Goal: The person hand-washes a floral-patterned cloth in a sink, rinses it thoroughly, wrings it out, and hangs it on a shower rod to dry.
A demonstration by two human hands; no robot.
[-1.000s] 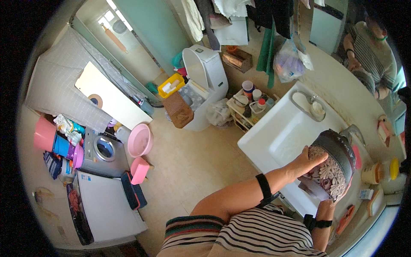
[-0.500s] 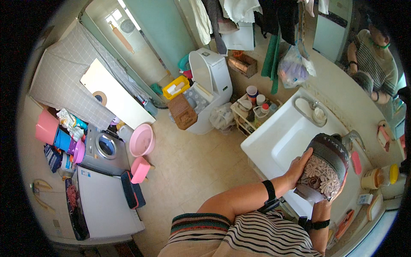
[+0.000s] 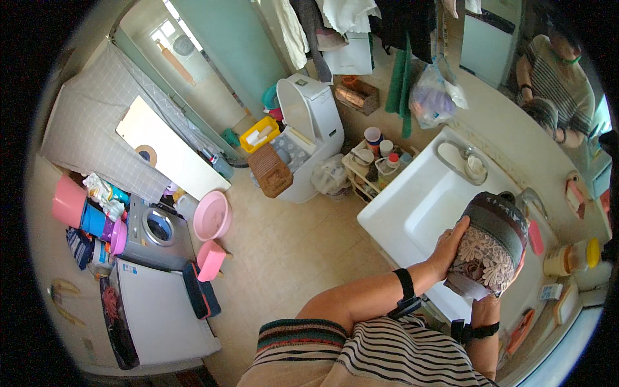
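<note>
Both hands hold a flowered cloth hat (image 3: 485, 248) up over the near part of the white sink (image 3: 405, 231), on the side toward the tap (image 3: 532, 202). The step in hand appears to be a two-handed hold, with the hat supported from opposite sides. A next move would likely call for the hands to shift together, since the cloth looks soft and one side could sag or fold if let go alone.

The left hand (image 3: 447, 250) has its fingers clamped on the edge of the hat nearer the sink's open basin. The right hand (image 3: 490, 302) bears it from below and from the far edge; its fingers are mostly hidden, so I cannot tell how tightly they close.

The hat's dark banded end points away from the person, toward the sink's far end, and leans a little to the tap side. Its paler lace end faces back toward the person. The long axis runs between these two ends, slightly tilted.
</note>
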